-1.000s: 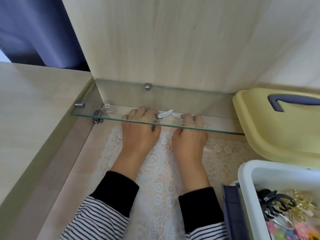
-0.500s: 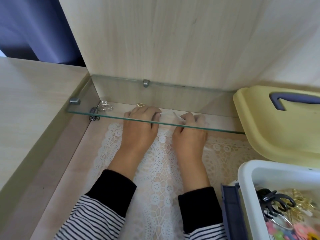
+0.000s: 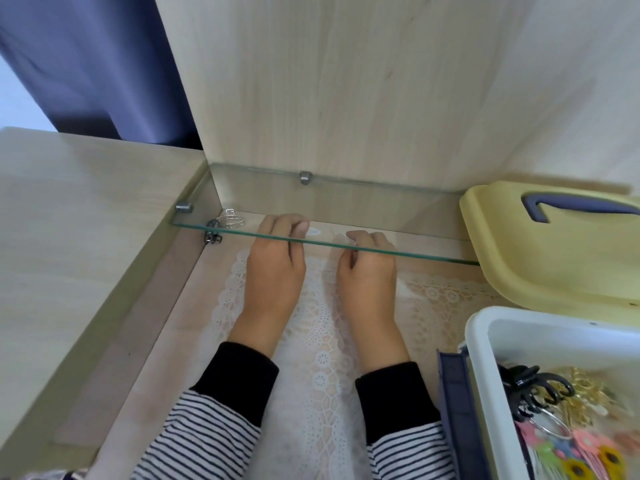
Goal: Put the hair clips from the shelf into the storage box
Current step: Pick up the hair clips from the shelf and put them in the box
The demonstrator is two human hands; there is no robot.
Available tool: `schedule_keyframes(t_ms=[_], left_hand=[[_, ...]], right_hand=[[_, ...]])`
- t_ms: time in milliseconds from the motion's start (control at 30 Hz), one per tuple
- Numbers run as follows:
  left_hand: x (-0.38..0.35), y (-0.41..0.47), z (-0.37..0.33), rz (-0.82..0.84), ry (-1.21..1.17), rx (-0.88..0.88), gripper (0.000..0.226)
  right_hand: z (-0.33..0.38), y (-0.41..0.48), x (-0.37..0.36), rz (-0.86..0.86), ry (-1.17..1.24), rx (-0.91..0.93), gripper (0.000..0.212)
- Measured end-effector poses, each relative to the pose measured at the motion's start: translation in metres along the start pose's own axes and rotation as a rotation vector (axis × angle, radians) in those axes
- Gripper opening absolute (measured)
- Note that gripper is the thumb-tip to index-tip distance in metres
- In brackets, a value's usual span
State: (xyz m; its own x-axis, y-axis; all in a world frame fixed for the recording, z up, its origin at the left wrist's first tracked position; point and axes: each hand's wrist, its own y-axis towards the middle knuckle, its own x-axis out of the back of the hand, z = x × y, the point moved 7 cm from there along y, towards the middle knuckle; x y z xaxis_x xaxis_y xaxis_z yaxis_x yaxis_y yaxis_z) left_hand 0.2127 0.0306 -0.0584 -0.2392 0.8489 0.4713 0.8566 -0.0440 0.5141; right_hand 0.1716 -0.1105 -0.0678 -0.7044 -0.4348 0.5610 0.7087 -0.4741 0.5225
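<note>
Left hand (image 3: 273,271), right hand (image 3: 367,275): knuckles up, fingers bent over front edge of glass shelf (image 3: 415,233); grasping or not, cannot tell, blurred. White hair clip (image 3: 313,231) between both, just beside left fingertips. Wire clip (image 3: 232,221) left of left hand. Storage box (image 3: 478,341) right of right wrist.

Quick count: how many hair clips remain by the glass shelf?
3 visible: a silver wire clip in the left corner, a dark clip beside it, at the front of the glass shelf, a white clip between the left hand and right hand. The hands may hide more.
</note>
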Motion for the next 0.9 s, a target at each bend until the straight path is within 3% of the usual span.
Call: schedule_keyframes(t_ms=[200, 400, 567, 700, 900], left_hand=[[0.017, -0.021, 0.017, -0.007, -0.148, 0.170, 0.012], [0.036, -0.042, 0.017, 0.015, -0.190, 0.264, 0.016], [0.053, -0.065, 0.013, -0.072, -0.360, 0.448, 0.015], [0.064, -0.077, -0.004, -0.096, -0.381, 0.437, 0.012], [0.085, -0.071, -0.068, -0.151, -0.435, 0.232, 0.014]], right_hand=[[0.013, -0.010, 0.002, 0.064, -0.018, -0.001, 0.019], [0.022, -0.036, 0.009, 0.151, -0.028, -0.069, 0.022], [0.031, -0.056, 0.031, 0.173, 0.054, -0.105, 0.023], [0.045, -0.072, 0.047, 0.309, -0.014, -0.107, 0.025], [0.095, -0.088, 0.086, 0.584, -0.145, 0.006, 0.016]])
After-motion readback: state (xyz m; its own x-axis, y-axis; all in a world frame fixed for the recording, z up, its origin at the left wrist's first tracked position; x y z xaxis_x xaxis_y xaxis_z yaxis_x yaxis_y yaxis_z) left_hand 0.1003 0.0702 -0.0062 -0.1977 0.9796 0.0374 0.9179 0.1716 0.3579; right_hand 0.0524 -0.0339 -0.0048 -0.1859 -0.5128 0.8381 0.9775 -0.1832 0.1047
